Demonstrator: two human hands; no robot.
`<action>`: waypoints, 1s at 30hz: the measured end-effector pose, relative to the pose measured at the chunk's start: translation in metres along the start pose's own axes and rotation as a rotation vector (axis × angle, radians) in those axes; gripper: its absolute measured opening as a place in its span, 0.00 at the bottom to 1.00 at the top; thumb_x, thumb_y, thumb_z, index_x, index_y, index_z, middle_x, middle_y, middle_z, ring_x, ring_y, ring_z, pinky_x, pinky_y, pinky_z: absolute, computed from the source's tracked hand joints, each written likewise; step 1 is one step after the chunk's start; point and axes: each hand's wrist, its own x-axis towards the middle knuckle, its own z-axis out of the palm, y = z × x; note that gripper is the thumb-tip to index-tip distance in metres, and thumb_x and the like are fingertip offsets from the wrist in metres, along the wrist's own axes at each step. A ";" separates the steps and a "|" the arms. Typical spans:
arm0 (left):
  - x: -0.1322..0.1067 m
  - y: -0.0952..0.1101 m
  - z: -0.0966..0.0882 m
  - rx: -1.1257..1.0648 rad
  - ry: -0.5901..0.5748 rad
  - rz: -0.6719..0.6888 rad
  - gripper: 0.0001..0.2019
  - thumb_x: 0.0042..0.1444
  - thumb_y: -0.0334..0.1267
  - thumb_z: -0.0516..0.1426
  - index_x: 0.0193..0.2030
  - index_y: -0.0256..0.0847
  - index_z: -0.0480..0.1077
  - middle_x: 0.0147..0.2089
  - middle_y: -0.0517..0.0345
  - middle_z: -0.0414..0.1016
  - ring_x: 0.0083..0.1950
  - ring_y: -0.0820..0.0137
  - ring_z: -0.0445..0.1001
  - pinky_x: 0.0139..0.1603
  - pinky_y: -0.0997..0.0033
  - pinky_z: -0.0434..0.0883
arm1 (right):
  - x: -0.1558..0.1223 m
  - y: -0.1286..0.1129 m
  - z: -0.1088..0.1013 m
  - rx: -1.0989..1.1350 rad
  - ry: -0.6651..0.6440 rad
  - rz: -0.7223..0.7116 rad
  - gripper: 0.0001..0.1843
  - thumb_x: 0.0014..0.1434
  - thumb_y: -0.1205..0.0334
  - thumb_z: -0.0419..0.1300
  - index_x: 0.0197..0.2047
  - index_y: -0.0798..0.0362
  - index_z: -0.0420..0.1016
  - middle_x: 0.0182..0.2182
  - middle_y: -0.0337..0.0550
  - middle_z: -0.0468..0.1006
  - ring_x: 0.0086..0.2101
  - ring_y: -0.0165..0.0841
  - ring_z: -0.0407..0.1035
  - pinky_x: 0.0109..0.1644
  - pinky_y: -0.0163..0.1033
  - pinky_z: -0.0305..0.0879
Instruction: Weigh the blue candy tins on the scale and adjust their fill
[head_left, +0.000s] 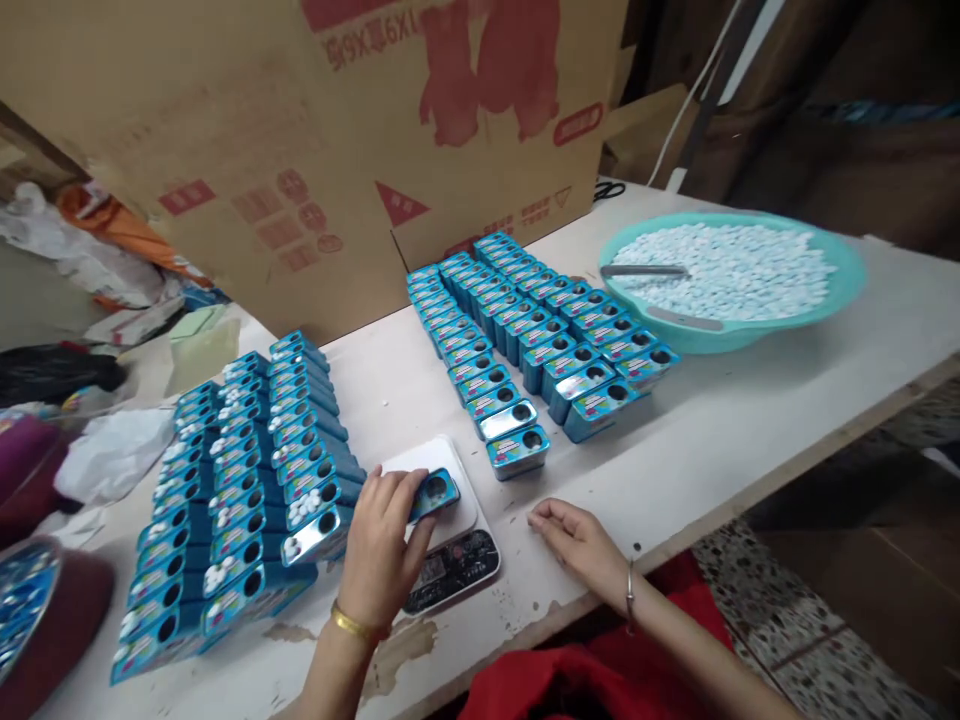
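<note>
My left hand (pixel 382 535) grips a small blue tin (pixel 436 490) with a round hole in its top, over the white plate of a digital scale (pixel 457 560). Thumb and fingers close around the tin's left end; whether it rests on the plate I cannot tell. To the right of the scale, my right hand (pixel 577 540) is low over the table, its fingers curled together; anything inside them is hidden. Nearest to it is another blue tin (pixel 517 452) at the front of the right-hand rows.
Left rows of tins (pixel 247 500) have white pellets on many tops. A turquoise basin (pixel 750 335) of pale pellets, with a metal scoop (pixel 645 271), stands back right. A big cardboard box (pixel 315 150) walls off the rear. A dark red tub (pixel 75 610) is at left.
</note>
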 end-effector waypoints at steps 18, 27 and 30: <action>0.015 0.036 0.032 -0.087 0.123 -0.036 0.23 0.58 0.46 0.56 0.58 0.42 0.61 0.54 0.45 0.69 0.54 0.61 0.67 0.54 0.55 0.62 | -0.025 0.006 -0.009 0.010 -0.171 0.167 0.33 0.44 0.28 0.58 0.30 0.52 0.65 0.17 0.31 0.51 0.17 0.21 0.42 0.20 0.32 0.36; -0.091 -0.059 -0.017 0.396 0.045 -0.350 0.08 0.57 0.40 0.57 0.43 0.44 0.71 0.55 0.45 0.69 0.57 0.53 0.65 0.54 0.48 0.61 | -0.028 0.003 -0.012 -0.014 -0.178 0.239 0.35 0.41 0.27 0.59 0.33 0.53 0.64 0.15 0.27 0.49 0.16 0.21 0.43 0.20 0.31 0.37; -0.090 -0.056 -0.022 0.393 0.051 -0.273 0.03 0.57 0.37 0.56 0.36 0.44 0.71 0.57 0.48 0.69 0.60 0.53 0.63 0.60 0.43 0.56 | -0.029 -0.002 -0.010 -0.007 -0.152 0.238 0.35 0.41 0.28 0.60 0.34 0.53 0.64 0.15 0.27 0.50 0.16 0.21 0.43 0.20 0.31 0.37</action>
